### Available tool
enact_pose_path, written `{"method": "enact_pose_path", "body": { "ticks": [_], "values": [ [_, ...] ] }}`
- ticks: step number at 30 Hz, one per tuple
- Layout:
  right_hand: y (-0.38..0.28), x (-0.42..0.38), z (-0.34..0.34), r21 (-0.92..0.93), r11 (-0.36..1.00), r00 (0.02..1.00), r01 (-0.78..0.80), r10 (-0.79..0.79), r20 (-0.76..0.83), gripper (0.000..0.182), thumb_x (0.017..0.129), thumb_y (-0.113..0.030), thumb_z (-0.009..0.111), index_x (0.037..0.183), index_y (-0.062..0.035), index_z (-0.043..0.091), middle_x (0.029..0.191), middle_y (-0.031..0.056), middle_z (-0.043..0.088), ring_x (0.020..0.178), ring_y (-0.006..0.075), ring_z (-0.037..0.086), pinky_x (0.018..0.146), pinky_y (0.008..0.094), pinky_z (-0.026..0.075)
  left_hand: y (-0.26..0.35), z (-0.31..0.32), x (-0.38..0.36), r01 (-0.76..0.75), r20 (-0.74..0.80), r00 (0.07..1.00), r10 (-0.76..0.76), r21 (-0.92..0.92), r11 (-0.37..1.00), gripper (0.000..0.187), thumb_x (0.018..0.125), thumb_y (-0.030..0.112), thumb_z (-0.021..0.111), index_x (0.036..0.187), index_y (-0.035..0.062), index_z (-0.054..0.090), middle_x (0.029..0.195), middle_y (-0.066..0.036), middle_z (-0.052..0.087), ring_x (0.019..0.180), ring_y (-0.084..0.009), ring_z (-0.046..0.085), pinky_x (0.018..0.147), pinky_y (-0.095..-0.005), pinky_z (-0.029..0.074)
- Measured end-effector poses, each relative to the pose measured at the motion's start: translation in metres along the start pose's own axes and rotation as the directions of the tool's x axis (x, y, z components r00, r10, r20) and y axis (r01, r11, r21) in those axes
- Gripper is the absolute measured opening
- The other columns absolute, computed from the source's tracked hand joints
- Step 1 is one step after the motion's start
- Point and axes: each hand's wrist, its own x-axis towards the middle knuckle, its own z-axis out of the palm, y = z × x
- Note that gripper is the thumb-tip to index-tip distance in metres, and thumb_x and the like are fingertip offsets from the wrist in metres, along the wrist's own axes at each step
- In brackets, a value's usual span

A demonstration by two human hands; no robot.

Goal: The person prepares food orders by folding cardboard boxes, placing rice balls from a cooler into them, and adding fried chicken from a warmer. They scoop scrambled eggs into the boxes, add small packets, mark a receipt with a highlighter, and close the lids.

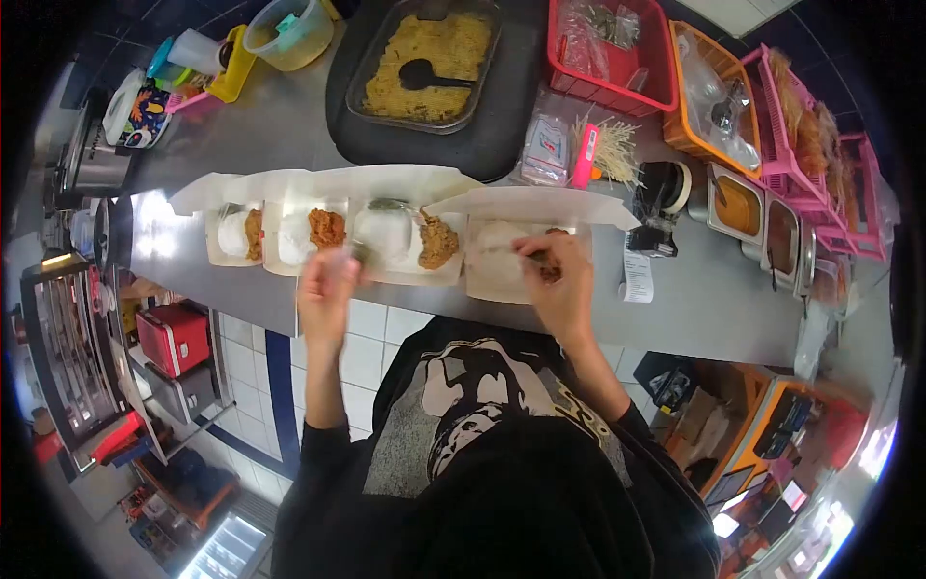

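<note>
Four open paper boxes stand side by side on the steel counter (376, 314). The leftmost box (231, 253) and the second box (285, 259) hold white rice and brown fried food. In the third (410, 272) are rice, a small dark packet and a fried piece (439, 241). My left hand (331, 280) is closed at the front of the second and third boxes, with a small clear packet at its fingertips. My right hand (559, 280) reaches over the rightmost box (497, 280), fingers pinched near dark brown food; what they hold is too small to tell.
Behind the boxes lies a glass tray (463, 124) of yellow food with a black spoon. A red basket (617, 95), an orange basket (694, 145) and pink baskets (781, 179) line the back right. Metal sauce containers (738, 207) and a black device (661, 203) stand at the right.
</note>
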Motion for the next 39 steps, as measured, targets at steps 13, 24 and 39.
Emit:
{"method": "enact_pose_path", "body": {
  "ticks": [13,24,39],
  "values": [
    [-0.055,0.089,-0.051,-0.018,0.999,0.98,0.026,-0.022,0.197,0.023,0.083,-0.003,0.06,0.105,-0.0018,0.056,0.094,0.0056,0.062,0.086,0.0163,0.061,0.078,0.027,0.047,-0.042,-0.072,0.113,-0.148,0.187,0.979,-0.079,0.922,0.358,0.04,0.095,0.037,0.04,0.11,0.0062,0.06,0.111,-0.013,0.062,0.117,-0.0335,0.048,0.105,-0.05,0.026],
    [0.026,0.191,0.035,0.467,0.088,0.335,-0.88,0.812,0.478,0.037,0.087,-0.023,0.045,0.116,-0.0003,0.038,0.117,0.0264,0.041,0.116,0.0465,0.04,0.097,0.0651,0.033,0.14,-0.057,0.174,-0.193,0.143,0.98,0.136,0.543,0.817,0.039,0.09,0.033,0.055,0.112,0.0002,0.058,0.103,-0.016,0.064,0.087,-0.0248,0.065,0.073,-0.0352,0.052],
    [-0.008,0.217,0.0,0.6,-0.1,0.317,-0.794,0.774,0.548,0.053,0.09,-0.034,0.035,0.131,-0.0003,0.033,0.134,0.0206,0.033,0.129,0.0447,0.029,0.104,0.0618,0.022,0.053,-0.023,0.282,0.671,0.262,0.583,-0.769,0.378,0.638,0.115,0.067,0.09,0.011,0.144,0.0054,0.024,0.135,-0.019,0.041,0.116,-0.0321,0.042,0.103,-0.0479,0.023]
  ]
}}
